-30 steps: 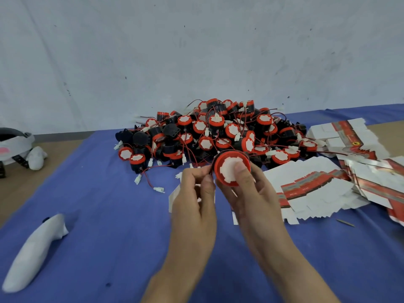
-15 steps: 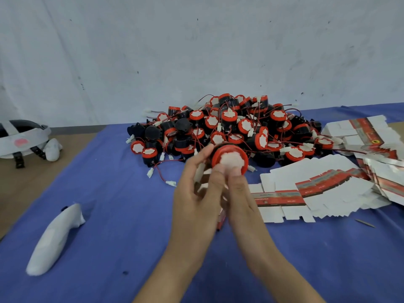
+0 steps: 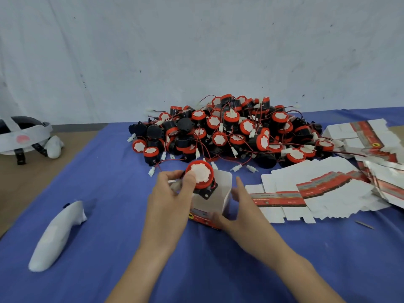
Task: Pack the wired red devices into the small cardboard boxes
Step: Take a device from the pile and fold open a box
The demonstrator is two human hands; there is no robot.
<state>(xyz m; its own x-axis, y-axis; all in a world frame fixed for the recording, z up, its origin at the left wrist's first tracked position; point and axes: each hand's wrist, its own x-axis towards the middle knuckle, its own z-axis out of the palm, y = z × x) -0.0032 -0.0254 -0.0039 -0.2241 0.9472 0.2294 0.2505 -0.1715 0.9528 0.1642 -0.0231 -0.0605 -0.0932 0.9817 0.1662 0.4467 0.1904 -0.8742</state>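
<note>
My left hand (image 3: 169, 194) grips a red device (image 3: 200, 176) with a white round face and black base, holding it just above the mouth of a small opened cardboard box (image 3: 215, 201) on the blue cloth. My right hand (image 3: 238, 206) holds the box at its right side and lower edge, thumb under the front, index finger raised beside the flap. A large pile of red and black wired devices (image 3: 231, 132) lies behind the hands. Flat unfolded boxes (image 3: 317, 191) are stacked to the right.
More flat cartons (image 3: 367, 136) lie at the far right. A white handle-shaped object (image 3: 54, 237) lies on the blue cloth (image 3: 109, 171) at left. A white and black headset (image 3: 24, 136) sits on the bare tabletop at far left. A thin sliver (image 3: 364, 224) lies right.
The right hand let go of the device and took hold of an opened box. The left hand now carries the device alone, over the box mouth.
</note>
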